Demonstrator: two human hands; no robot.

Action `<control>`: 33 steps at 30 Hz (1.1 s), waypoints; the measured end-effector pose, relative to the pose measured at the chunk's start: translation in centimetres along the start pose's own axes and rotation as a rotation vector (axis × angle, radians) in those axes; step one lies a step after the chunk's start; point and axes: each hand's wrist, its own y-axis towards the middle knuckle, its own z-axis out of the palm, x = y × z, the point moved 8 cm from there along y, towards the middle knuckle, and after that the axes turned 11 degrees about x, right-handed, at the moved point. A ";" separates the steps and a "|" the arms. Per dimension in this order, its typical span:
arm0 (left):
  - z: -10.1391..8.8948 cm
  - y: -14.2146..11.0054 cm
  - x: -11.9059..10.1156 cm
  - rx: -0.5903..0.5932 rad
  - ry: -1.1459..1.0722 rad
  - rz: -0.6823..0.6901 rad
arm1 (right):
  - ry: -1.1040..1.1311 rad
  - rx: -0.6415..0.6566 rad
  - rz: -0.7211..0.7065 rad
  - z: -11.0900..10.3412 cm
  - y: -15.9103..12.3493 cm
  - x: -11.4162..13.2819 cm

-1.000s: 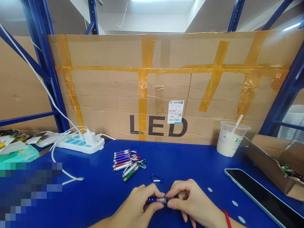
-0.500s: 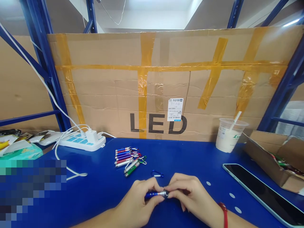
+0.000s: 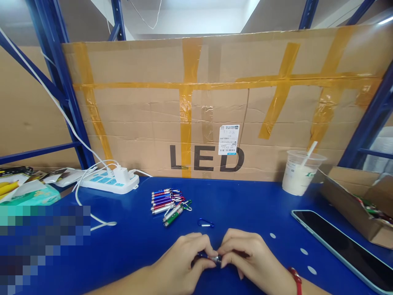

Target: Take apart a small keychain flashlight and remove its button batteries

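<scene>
My left hand is closed around a small blue metal flashlight, whose silver threaded end points toward the right. Thumb and fingertips of my right hand pinch the dark tip at that end, so both hands meet on the same piece. Just beyond them a blue carabiner clip lies by itself on the blue table. Farther back, several small flashlights in blue, purple, red, silver and green lie in a bunch, some with clips attached.
At right are a phone, a plastic cup with a straw, and an open cardboard box. A white power strip with cables sits back left. A large cardboard sheet closes off the rear.
My left hand has tilted and now covers more of the flashlight. Both hands stay together at its threaded end. The whole view has shifted slightly.
</scene>
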 end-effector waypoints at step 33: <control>-0.3 -0.3 -0.7 -0.027 -0.030 -0.049 | 0.289 0.090 0.313 0.5 0.7 -2.5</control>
